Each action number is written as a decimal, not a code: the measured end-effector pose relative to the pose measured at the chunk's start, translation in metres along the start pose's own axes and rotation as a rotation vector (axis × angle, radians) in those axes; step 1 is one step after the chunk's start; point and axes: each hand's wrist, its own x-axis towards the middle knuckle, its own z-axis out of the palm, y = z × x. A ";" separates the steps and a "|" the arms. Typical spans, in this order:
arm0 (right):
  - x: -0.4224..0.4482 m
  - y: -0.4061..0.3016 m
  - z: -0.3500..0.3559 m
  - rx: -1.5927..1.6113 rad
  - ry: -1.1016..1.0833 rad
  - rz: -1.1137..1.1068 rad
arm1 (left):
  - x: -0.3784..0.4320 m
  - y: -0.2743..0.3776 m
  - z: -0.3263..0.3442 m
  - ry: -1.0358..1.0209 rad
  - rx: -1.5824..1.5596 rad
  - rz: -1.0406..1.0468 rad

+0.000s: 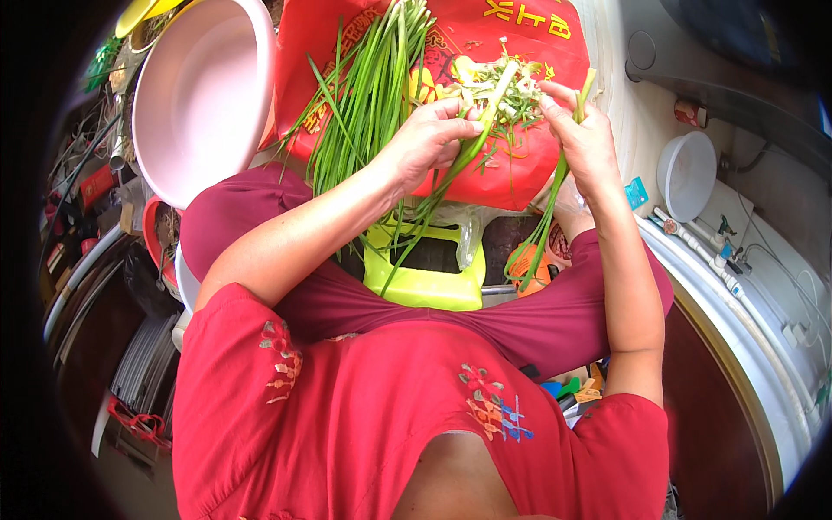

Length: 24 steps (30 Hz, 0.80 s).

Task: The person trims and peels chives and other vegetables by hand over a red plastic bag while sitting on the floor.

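Observation:
My left hand pinches a green-leaved stalk with a pale stem end, which points up and away from me. Its long leaves trail down over my lap. In my right hand is another stalk, its leaves hanging towards my right knee. Beyond my left hand lies a large bunch of long green leafy stalks, like chives, on a red printed bag. A heap of pale and green trimmings sits on the bag between my hands.
A pink plastic basin stands at the far left. Below the bag is a lime-green plastic stool, near an orange object. A white bowl and white pipes are along the right. Assorted clutter fills the left edge.

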 end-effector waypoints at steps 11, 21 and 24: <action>-0.016 -0.012 0.011 0.189 -0.248 0.070 | -0.002 0.001 0.017 0.012 0.317 0.109; -0.017 -0.013 0.011 0.176 -0.179 -0.065 | 0.001 -0.003 0.017 0.028 0.278 0.168; -0.014 -0.009 0.009 0.182 -0.186 -0.076 | -0.004 0.008 0.022 0.030 0.251 0.122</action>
